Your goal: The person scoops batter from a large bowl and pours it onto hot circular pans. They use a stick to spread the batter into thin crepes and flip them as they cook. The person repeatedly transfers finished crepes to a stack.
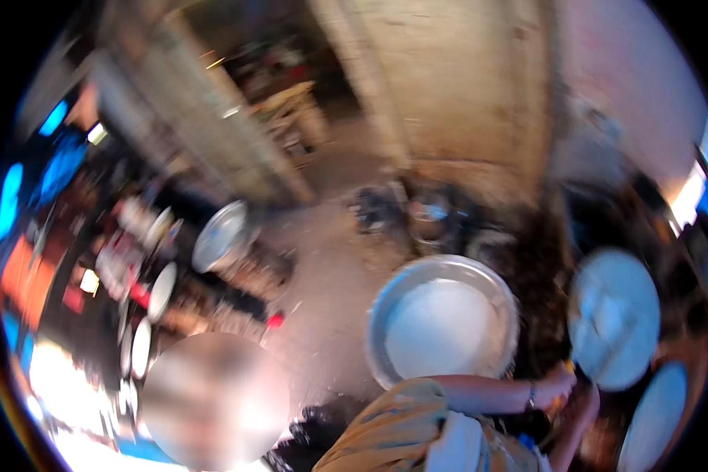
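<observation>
Both of my arms reach to the lower right, and the hands meet there, blurred by motion. My left hand (pixel 558 383), with a band at its wrist, is closed around something; small yellow bits show at its fingers, too smeared to name. Just beside it, my right hand (pixel 584 403) also looks closed, with a thin pale edge by its fingers. Beyond the hands stands a large round pale-blue lid or tray (pixel 613 318). A second pale round piece (pixel 654 421) lies at the far right. Left of my hands sits a wide metal basin (pixel 381 326) with a whitish inside.
Dark clutter and a pot (pixel 430 214) stand against the wall behind the basin. Another metal basin (pixel 219 236) rests at the left, near several white plates (pixel 162 291). A person (pixel 212 401), masked by a blur, is at lower left. A doorway opens at the back.
</observation>
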`<act>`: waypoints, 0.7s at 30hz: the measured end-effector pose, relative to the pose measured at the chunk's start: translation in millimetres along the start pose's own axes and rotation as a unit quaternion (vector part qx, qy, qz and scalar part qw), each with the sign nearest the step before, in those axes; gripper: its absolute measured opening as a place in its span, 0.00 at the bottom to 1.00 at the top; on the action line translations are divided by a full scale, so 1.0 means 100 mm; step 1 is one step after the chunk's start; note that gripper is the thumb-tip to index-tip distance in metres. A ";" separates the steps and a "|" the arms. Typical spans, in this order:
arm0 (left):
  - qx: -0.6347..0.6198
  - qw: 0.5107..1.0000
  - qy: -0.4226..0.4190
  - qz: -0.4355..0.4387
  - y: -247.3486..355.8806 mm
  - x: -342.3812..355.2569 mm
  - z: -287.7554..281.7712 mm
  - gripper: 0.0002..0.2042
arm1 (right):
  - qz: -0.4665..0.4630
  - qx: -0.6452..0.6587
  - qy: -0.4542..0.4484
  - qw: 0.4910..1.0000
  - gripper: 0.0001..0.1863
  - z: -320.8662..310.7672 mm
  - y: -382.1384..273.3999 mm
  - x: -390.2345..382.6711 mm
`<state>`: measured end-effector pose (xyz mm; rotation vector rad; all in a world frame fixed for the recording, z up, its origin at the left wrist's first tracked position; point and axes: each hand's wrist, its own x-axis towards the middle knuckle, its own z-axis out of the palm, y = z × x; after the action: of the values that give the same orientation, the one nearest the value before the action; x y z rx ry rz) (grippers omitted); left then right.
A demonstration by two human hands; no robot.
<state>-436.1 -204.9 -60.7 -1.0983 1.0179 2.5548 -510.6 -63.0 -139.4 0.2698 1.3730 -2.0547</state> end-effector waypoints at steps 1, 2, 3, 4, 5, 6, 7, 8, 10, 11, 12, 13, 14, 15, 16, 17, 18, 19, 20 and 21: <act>-0.009 0.999 -0.032 -0.011 0.06 -0.12 -0.09 0.06 | -0.036 0.002 -0.014 0.999 0.11 0.32 0.00 -0.14; -0.081 0.989 -0.121 -0.034 0.13 -0.15 -0.20 0.08 | -0.067 0.014 -0.029 0.997 0.12 0.59 0.03 -0.27; -0.164 0.958 -0.231 -0.052 0.22 -0.20 -0.36 0.09 | -0.034 -0.006 0.054 0.998 0.10 0.80 0.04 -0.24; -0.207 0.918 -0.340 0.002 0.32 -0.22 -0.51 0.08 | -0.019 0.033 0.052 0.998 0.11 1.02 -0.01 -0.25; -0.082 0.973 -0.214 0.016 0.82 -0.68 -0.30 0.07 | 0.057 0.055 -0.062 0.995 0.12 0.88 -0.20 -0.33; -0.128 0.956 -0.262 -0.037 0.97 -0.75 -0.35 0.07 | 0.042 0.079 -0.016 0.996 0.09 0.96 -0.34 -0.48; -0.224 0.886 -0.389 -0.114 0.97 -0.64 -0.51 0.08 | 0.029 0.099 0.018 0.994 0.06 1.12 -0.45 -0.60; -0.222 0.913 -0.331 -0.083 1.03 -0.98 -0.38 0.04 | -0.017 0.072 0.008 0.997 0.07 1.17 -0.56 -0.73; -0.246 0.894 -0.364 -0.088 0.93 -0.95 -0.46 0.04 | -0.138 0.042 -0.009 0.989 0.10 1.30 -0.63 -0.93; -0.261 0.885 -0.375 -0.088 0.93 -0.90 -0.47 0.04 | -0.205 0.036 -0.015 0.978 0.11 1.29 -0.67 -0.94; -0.291 0.880 -0.360 -0.107 0.98 -0.84 -0.45 0.04 | -0.234 0.034 0.008 0.972 0.11 1.26 -0.67 -0.92; -0.320 0.875 -0.342 -0.123 1.07 -0.78 -0.40 0.04 | -0.261 0.032 0.030 0.964 0.12 1.21 -0.68 -0.87; -0.349 0.869 -0.322 -0.136 1.16 -0.73 -0.34 0.04 | -0.255 0.052 0.052 0.964 0.12 1.15 -0.69 -0.84; -0.469 0.796 -0.320 -0.208 1.33 -0.77 -0.23 0.05 | -0.251 0.074 0.074 0.962 0.13 1.09 -0.73 -0.79; -0.479 0.791 -0.323 -0.204 1.40 -0.84 -0.21 0.05 | -0.246 0.067 0.116 0.960 0.12 0.98 -0.71 -0.72; -0.489 0.785 -0.326 -0.199 1.43 -0.90 -0.21 0.06 | -0.222 0.076 0.150 0.960 0.12 0.91 -0.65 -0.64; -0.454 0.809 -0.335 -0.164 1.41 -0.94 -0.26 0.06 | -0.196 0.083 0.185 0.959 0.11 0.83 -0.59 -0.56; -0.420 0.829 -0.343 -0.134 1.36 -0.97 -0.35 0.07 | -0.170 0.089 0.222 0.956 0.10 0.76 -0.54 -0.49; -0.385 0.847 -0.352 -0.102 1.31 -1.00 -0.44 0.07 | -0.121 0.047 0.219 0.967 0.09 0.73 -0.44 -0.46; -0.358 0.870 -0.331 -0.071 1.25 -1.04 -0.50 0.08 | -0.132 -0.070 0.190 0.970 0.09 0.65 -0.24 -0.40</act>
<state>-384.3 -321.3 52.5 -0.2715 -0.1932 2.8819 -483.2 -98.5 -73.2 0.4588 1.8642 -2.1831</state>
